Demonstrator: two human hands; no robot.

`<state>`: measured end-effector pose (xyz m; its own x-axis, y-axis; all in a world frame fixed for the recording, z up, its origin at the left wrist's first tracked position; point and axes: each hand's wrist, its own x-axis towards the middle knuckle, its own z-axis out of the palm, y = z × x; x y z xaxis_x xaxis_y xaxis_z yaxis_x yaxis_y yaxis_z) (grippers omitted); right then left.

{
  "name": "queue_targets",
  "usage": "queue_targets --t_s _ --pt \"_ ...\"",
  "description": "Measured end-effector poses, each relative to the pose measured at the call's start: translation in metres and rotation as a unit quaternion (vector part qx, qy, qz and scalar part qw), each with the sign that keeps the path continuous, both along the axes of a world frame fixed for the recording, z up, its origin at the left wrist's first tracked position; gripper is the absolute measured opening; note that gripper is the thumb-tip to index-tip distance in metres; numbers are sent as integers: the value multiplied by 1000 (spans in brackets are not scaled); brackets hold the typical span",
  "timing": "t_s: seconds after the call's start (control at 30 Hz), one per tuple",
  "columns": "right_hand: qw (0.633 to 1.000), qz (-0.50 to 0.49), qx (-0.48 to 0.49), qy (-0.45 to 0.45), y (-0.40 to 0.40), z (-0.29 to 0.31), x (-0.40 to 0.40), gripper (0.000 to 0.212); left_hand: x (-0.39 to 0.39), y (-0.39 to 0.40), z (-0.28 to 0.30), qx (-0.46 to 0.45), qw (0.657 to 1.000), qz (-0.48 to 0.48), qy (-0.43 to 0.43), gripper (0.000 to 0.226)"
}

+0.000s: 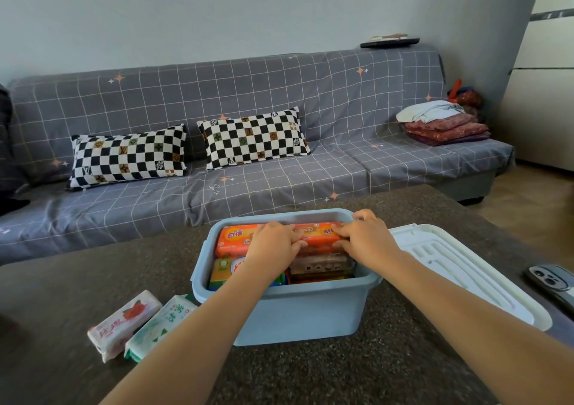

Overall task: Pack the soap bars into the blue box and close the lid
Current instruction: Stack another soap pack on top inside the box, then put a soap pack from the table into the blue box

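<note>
The blue box (298, 314) stands open on the dark table, near its front. Both hands reach into it and grip a long orange soap pack (231, 239) lying along the far wall: my left hand (275, 244) holds its middle, my right hand (362, 236) its right end. Under it lie a yellow-green soap pack (222, 272) and brown-wrapped bars (320, 266). Two soap bars lie on the table left of the box: a pink-and-white one (122, 324) and a green-and-white one (161, 324). The white lid (459, 268) rests flat on the table to the right of the box.
A phone (551, 283) lies at the table's right edge beyond the lid. Behind the table (93, 280) stands a grey checked sofa (341, 100) with two chequered cushions and a pile of folded cloth at its right end.
</note>
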<state>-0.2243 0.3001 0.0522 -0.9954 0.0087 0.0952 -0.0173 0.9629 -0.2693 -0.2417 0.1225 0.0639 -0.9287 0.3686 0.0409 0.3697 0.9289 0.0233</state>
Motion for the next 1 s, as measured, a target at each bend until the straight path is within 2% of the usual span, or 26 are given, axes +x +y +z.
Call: queue_targets --t_s 0.07,0.13,0.23,0.4,0.6,0.8,0.87,1.0 --pt "1000 9 -4 -7 1 2 4 51 7 -2 1 46 999 -1 -8 45" --pt "999 13 -38 7 2 2 6 52 14 -5 0 133 991 3 -7 43" --pt "993 6 -104 61 0 9 14 46 29 -11 5 295 953 62 -6 41" --pt "964 33 -217 151 -28 28 41 35 55 -30 19 414 902 117 30 37" --pt "924 123 -305 195 -101 28 76 28 106 -76 19 482 859 156 73 30" --pt "892 187 -383 152 -176 -1 103 23 139 -134 -12 489 841 216 80 27" --pt "889 210 -389 120 -199 -16 109 23 145 -152 -27 486 836 243 79 28" --pt "910 201 -361 29 -237 -50 102 30 148 -182 -60 462 827 315 50 32"
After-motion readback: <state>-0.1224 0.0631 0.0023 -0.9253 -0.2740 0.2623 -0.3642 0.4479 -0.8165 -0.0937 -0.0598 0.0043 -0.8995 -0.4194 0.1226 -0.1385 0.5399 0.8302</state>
